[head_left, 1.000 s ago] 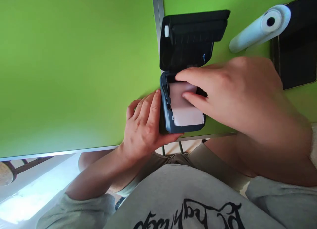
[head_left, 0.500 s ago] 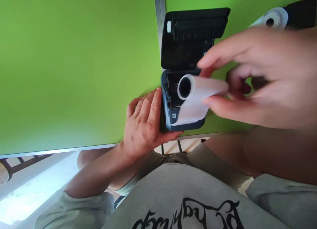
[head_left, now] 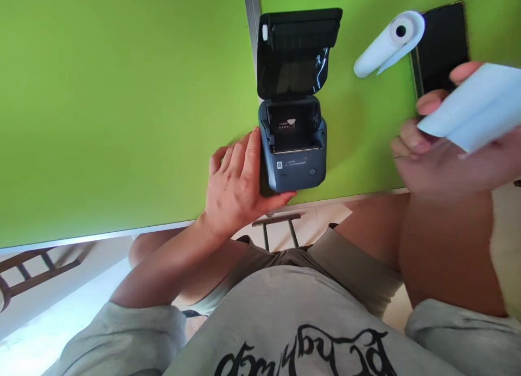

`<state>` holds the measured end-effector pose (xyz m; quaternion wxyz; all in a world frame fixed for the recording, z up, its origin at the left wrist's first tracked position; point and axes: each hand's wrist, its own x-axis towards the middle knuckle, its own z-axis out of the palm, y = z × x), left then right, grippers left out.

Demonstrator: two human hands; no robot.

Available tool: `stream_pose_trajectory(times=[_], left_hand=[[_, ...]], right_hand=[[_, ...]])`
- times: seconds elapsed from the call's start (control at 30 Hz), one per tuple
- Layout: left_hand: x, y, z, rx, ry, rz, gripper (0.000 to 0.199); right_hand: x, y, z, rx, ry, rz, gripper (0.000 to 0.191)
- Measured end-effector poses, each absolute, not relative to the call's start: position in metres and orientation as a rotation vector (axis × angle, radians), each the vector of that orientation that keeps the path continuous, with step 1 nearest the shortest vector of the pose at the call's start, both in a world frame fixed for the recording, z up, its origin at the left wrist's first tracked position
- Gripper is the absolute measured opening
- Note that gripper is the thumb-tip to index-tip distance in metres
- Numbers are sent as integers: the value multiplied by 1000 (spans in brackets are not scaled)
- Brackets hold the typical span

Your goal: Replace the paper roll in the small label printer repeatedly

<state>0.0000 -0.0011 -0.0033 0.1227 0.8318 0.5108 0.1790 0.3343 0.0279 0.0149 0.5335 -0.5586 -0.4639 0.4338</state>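
A dark blue-grey thermal printer lies on the green table with its black lid raised. Its paper bay shows no roll, only a small white scrap or label inside. My left hand braces the printer, fingers along its left side and thumb across its front edge. Off to the right, my right hand is closed around a white paper roll, whose loose end hangs toward the printer. Part of that roll passes out of the frame.
A second white paper roll lies behind and right of the printer, its end partly unwound. Beside it is a black phone. A metal seam crosses the table near the lid, and the table's front edge is close to my body.
My right hand has pulled the paper roll away from above the printer to the far right, uncovering the bay. My left hand still holds the printer's side.
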Motion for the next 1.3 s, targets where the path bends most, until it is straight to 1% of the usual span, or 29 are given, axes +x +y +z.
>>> stream_pose_trajectory(times=[0.03,0.1,0.13,0.2,0.27,0.37,0.4,0.5,0.57,0.77,0.9,1.0,1.1,1.2,1.3], left_hand=[[0,-1,-3,2421,1489,520,109],[1,-1,-2,2416,1493,523,111],[1,0,-2,2414,1497,523,112],[2,0,-1,2411,1507,522,114],[2,1,-1,2419,1512,529,114],[1,1,-1,2452,1504,551,114],[1,1,-1,2461,1498,551,113],[0,0,-1,2472,1479,534,110],[0,0,0,2473,1478,526,107],[0,2,3,2487,1472,532,102],[0,2,3,2481,1476,528,103],[0,1,2,2489,1479,534,103],[1,2,2,2493,1482,538,103],[1,1,2,2483,1479,531,104],[0,1,2,2483,1484,518,104]], right_hand=[[324,31,13,-1314,-992,1082,60],[303,41,10,-1285,-905,1031,52],[293,48,10,-1261,-895,907,50],[276,63,10,-1234,-876,650,33],[263,73,10,-1212,-850,474,27],[256,76,9,-1306,-962,414,22],[255,75,9,-1360,-1054,436,22],[256,70,13,-1523,-1454,485,35],[254,69,16,-1559,-1627,475,37],[246,70,13,-1520,-1653,529,18],[250,70,7,-1581,-1748,386,25],[252,71,4,-1621,-1827,320,25],[252,70,3,-1668,-1853,364,24],[250,69,4,-1620,-1827,417,31],[251,71,3,-1503,-1585,475,36]])
